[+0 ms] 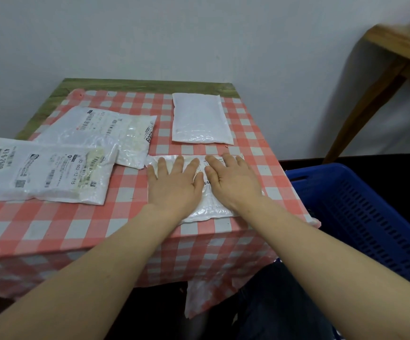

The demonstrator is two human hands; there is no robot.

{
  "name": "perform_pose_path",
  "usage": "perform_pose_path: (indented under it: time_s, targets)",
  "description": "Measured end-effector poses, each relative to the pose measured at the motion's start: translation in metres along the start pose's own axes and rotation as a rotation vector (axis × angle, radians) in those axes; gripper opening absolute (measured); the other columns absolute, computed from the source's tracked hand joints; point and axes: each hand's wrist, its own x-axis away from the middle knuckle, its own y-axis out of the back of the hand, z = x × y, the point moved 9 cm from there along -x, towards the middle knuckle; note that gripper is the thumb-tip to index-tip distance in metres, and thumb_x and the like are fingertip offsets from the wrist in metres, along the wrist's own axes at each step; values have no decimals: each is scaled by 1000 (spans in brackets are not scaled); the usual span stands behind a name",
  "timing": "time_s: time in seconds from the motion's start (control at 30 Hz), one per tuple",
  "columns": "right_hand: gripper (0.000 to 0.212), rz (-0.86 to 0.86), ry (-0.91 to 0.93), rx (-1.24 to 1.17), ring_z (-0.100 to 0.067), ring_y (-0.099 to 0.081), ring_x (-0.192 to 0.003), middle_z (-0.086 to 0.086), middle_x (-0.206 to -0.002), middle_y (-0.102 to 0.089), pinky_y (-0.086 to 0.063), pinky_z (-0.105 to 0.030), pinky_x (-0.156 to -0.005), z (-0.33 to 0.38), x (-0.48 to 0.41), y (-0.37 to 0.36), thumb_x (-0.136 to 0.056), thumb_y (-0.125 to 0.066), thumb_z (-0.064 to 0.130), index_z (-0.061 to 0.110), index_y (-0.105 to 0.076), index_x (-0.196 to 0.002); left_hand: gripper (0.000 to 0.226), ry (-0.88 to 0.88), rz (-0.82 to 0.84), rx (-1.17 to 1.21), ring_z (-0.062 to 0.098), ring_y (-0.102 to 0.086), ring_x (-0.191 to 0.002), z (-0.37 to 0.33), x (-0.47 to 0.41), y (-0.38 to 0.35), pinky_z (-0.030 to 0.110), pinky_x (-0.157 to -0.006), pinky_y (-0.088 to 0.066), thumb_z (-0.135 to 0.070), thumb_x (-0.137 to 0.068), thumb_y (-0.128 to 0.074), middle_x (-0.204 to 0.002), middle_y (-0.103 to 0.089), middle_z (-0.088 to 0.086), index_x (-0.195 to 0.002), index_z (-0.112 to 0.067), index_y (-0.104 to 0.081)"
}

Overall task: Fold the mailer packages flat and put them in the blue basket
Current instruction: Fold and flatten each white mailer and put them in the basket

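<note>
From the head view, the left hand (174, 185) and right hand (233, 179) lie side by side, fingers straight, pressing a mailer (200, 192) flat against the surface (76, 224), probably to squeeze out air before folding. Three more mailers wait left of and beyond the hands, and the blue basket (361, 217) stands just right of the right hand, within easy reach.

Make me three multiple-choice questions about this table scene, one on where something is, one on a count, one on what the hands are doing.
1. Where is the blue basket?
A. on the table
B. beside the table, to the person's right
C. behind the table

2. How many white mailers lie on the checked cloth?
A. two
B. four
C. six

3. How are the hands on the nearest mailer?
A. flat, pressing it
B. pinching one corner
C. lifted off it

Answers: 1 B, the basket stands past the table's right edge. 2 B, two overlap at left, one lies far, one under the hands. 3 A, left hand and right hand lie with straight fingers on it.
</note>
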Motion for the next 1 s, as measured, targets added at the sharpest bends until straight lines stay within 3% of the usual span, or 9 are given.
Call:
perform_pose_path:
  time_s: [0.33, 0.47, 0.57, 0.63, 0.8, 1.0]
  targets:
    - [50, -8, -5, 3, -34, -28, -136, -6, -152, -30, -25, -43, -113, -1, 3, 4, -101, -16, 46, 36, -21, -149, 51, 2, 0, -12, 36, -3, -145, 0, 0, -1, 56, -115, 2, -48, -99, -13, -159, -12, -1, -150, -39, -9]
    - [51, 43, -33, -43, -32, -6, -146, -4, -160, -10, -6, -45, -118, -3, 7, 0, -100, -9, 50, 41, -10, -150, 52, 0, -10, 5, 34, 1, -146, 1, 4, 0, 54, -115, 7, -49, -99, -11, -160, -10, -2, -150, -38, -7]
    - [52, 50, -49, 16, -29, 17, -145, -6, -160, 10, 14, -47, -116, -1, 11, 8, -100, -8, 47, 39, -1, -151, 53, -16, -8, -35, 27, 9, -147, -2, 5, 5, 53, -112, 18, -47, -99, -5, -160, -3, 0, -151, -35, -1]
    - [53, 17, -78, 43, -32, 22, -144, -8, -159, 17, 18, -50, -114, 1, 18, 12, -100, -10, 44, 38, 1, -151, 55, -10, -6, -99, 26, 12, -146, -3, 7, 9, 51, -106, 25, -45, -99, -1, -160, 1, 0, -152, -30, 2]
    - [52, 3, -112, 20, -35, 12, -145, -5, -160, 13, 7, -50, -117, 3, 35, -2, -100, -10, 47, 41, 2, -150, 54, -13, -66, -8, 25, 2, -147, -3, 16, 4, 45, -118, 8, -43, -100, -7, -160, -4, 1, -152, -27, -2]
    - [51, -56, -104, 68, -36, -4, -145, -9, -160, -2, -3, -51, -118, 5, 34, 0, -101, -13, 45, 37, -6, -151, 54, -7, -92, 3, 26, 0, -147, -4, 17, 4, 44, -118, 5, -42, -101, -9, -160, -7, 1, -152, -27, -4]
